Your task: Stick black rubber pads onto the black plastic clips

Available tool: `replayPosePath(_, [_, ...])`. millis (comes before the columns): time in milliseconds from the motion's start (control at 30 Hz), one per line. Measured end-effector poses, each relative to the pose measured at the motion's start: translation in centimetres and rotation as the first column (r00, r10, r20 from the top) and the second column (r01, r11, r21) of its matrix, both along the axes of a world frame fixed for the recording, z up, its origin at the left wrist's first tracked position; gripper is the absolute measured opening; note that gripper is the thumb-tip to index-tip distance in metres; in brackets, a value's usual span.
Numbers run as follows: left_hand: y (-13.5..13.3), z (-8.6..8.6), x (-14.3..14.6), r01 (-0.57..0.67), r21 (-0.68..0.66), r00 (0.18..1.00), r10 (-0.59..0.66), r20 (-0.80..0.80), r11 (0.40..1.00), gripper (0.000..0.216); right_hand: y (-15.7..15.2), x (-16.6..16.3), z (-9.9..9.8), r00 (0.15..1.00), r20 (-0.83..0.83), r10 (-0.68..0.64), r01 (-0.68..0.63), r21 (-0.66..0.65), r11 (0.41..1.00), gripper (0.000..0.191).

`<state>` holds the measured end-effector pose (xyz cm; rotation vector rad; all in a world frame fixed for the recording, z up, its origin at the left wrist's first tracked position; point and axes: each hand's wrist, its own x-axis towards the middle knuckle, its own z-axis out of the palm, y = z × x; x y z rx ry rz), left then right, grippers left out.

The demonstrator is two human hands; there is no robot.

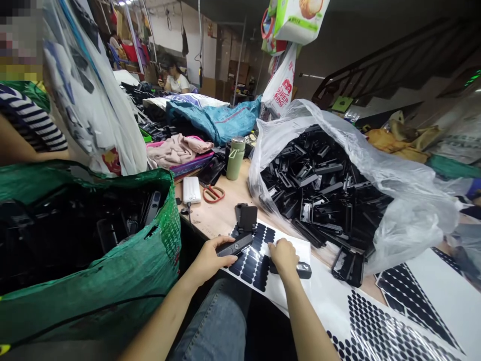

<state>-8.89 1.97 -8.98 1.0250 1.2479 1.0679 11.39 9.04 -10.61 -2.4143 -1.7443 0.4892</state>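
My left hand [206, 259] grips a long black plastic part [237, 244] with a textured side and small round details, thumb below and fingers above. The part hangs over the left end of a white sheet [276, 296] carrying rows of dark oval stickers [250, 263]. To the right, my right hand [284, 256] is closed, its fingertips at the sheet beside the stickers. Whatever its fingers pinch is hidden. Another black part [303, 269] with a shiny end lies partly under that hand. Just behind the sheet sits a black folding stand [247, 218].
A big clear plastic bag [404, 235] full of black plastic parts stands at right. At left is a green woven sack [150, 265] of similar parts. Red-handled scissors [214, 194], a white power bank [191, 190] and a green bottle [235, 159] lie behind. Other people are nearby.
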Motion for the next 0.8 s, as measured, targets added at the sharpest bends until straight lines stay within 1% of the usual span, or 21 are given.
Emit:
replayPosePath(33, [0.0,0.1,-0.1,-0.04,0.022,0.999,0.04,0.001,0.999,0.047,-0.1,-0.1,0.0,1.0,-0.009,0.005,-0.005,0.0,1.0,0.029])
replayPosePath(67, [0.0,0.4,-0.4,-0.124,0.06,0.992,0.124,-0.003,0.99,0.045,-0.1,-0.1,-0.1,1.0,-0.018,0.01,-0.01,0.003,1.0,0.028])
replayPosePath(100, [0.1,0.7,-0.8,-0.252,0.12,0.967,0.254,-0.006,0.96,0.043,-0.1,-0.2,-0.1,1.0,-0.026,0.013,-0.012,0.008,1.0,0.028])
replayPosePath(133, [0.2,1.0,-1.2,-0.403,0.195,0.911,0.411,0.0,0.894,0.042,-0.2,-0.2,-0.1,0.999,-0.032,0.012,-0.011,0.014,1.0,0.027])
replayPosePath(167, [0.3,1.4,-1.6,-0.544,0.274,0.828,0.561,0.02,0.793,0.041,-0.2,-0.3,-0.2,0.999,-0.037,0.008,-0.007,0.021,1.0,0.027])
replayPosePath(200, [0.4,1.8,-2.1,-0.643,0.339,0.74,0.671,0.047,0.686,0.042,-0.2,-0.3,-0.2,0.999,-0.043,0.003,-0.002,0.029,1.0,0.026])
replayPosePath(233, [0.5,2.2,-2.4,-0.694,0.382,0.68,0.73,0.068,0.611,0.043,-0.2,-0.4,-0.3,0.999,-0.052,0.0,0.002,0.038,0.999,0.025])
replayPosePath(267, [0.5,2.5,-2.6,-0.701,0.396,0.668,0.741,0.072,0.593,0.044,-0.2,-0.5,-0.3,0.998,-0.065,-0.003,0.006,0.049,0.999,0.024])
replayPosePath(300, [0.5,2.7,-2.6,-0.674,0.381,0.7,0.712,0.056,0.633,0.044,-0.2,-0.5,-0.3,0.997,-0.082,-0.004,0.009,0.065,0.998,0.022])
replayPosePath(333, [0.5,2.7,-2.4,-0.619,0.338,0.76,0.649,0.03,0.709,0.043,-0.2,-0.5,-0.3,0.994,-0.105,-0.002,0.011,0.085,0.996,0.021])
replayPosePath(400, [0.3,2.5,-1.5,-0.456,0.21,0.884,0.468,-0.004,0.865,0.042,-0.3,-0.4,0.0,0.987,-0.161,0.014,0.009,0.141,0.99,0.019])
replayPosePath(433, [0.2,2.3,-0.9,-0.371,0.153,0.926,0.377,-0.009,0.916,0.041,-0.5,-0.1,0.3,0.983,-0.182,0.028,0.004,0.173,0.985,0.019])
replayPosePath(467, [0.1,2.0,-0.4,-0.292,0.112,0.955,0.295,-0.012,0.95,0.041,-0.7,0.2,0.7,0.975,-0.219,0.046,0.001,0.208,0.978,0.02])
replayPosePath(500, [0.0,1.9,0.1,-0.222,0.09,0.974,0.224,-0.018,0.971,0.04,-1.0,0.6,1.3,0.956,-0.286,0.065,0.007,0.244,0.97,0.02])
replayPosePath(533, [-0.1,1.8,0.6,-0.155,0.078,0.987,0.158,-0.029,0.985,0.04,-1.5,1.1,2.0,0.917,-0.389,0.085,0.026,0.271,0.962,0.021])
replayPosePath(567, [-0.2,1.8,0.9,-0.09,0.071,0.995,0.093,-0.041,0.993,0.041,-2.1,1.6,2.7,0.849,-0.518,0.105,0.052,0.28,0.958,0.022])
replayPosePath(633, [-0.4,2.2,1.5,0.036,0.048,0.998,-0.033,-0.045,0.998,0.041,-3.6,2.5,4.6,0.631,-0.763,0.137,0.087,0.245,0.966,0.028])
replayPosePath(667, [-0.5,2.5,1.8,0.086,0.037,0.996,-0.085,-0.038,0.996,0.041,-4.4,2.9,5.5,0.528,-0.837,0.14,0.082,0.215,0.973,0.03])
replayPosePath(700, [-0.6,2.9,2.1,0.125,0.026,0.992,-0.125,-0.03,0.992,0.041,-5.3,3.1,6.4,0.466,-0.873,0.142,0.068,0.196,0.978,0.031])
replayPosePath(733, [-0.6,3.2,2.4,0.162,0.013,0.987,-0.161,-0.026,0.987,0.042,-6.1,3.1,7.2,0.438,-0.887,0.146,0.059,0.19,0.98,0.031])
replayPosePath(800, [-0.8,3.8,3.2,0.225,0.003,0.974,-0.224,-0.039,0.974,0.043,-7.7,2.9,8.4,0.439,-0.88,0.182,0.045,0.223,0.974,0.028])
